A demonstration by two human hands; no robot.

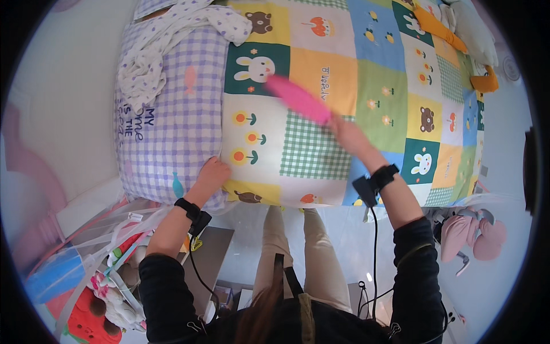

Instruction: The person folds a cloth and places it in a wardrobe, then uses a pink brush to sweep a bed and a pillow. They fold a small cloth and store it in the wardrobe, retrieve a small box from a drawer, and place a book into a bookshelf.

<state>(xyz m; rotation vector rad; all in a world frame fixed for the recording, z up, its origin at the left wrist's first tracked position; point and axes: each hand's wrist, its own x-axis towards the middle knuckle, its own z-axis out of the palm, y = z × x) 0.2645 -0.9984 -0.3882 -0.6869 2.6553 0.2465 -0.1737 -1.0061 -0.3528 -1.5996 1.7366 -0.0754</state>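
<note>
My right hand (350,135) is closed round the narrow end of a bright pink paddle-shaped thing (298,100), smeared by motion. It is held over the patchwork quilt (381,94), its far end pointing up and left at the rabbit square. At the pillow's near right corner, my left hand (215,172) rests where the purple-checked pillow (197,123) meets the quilt. Its fingers look curled in, and whatever may be under them is hidden. A white garment with purple spots (143,69) lies crumpled across the pillow's upper left.
Plush toys (94,315) and clear plastic sheeting (86,261) crowd the lower left, beside a grey-brown surface (212,255). An orange cloth (438,28) and a pale pillow (475,34) lie at the bed's far right. Pink padded things (470,235) stand past the near right edge.
</note>
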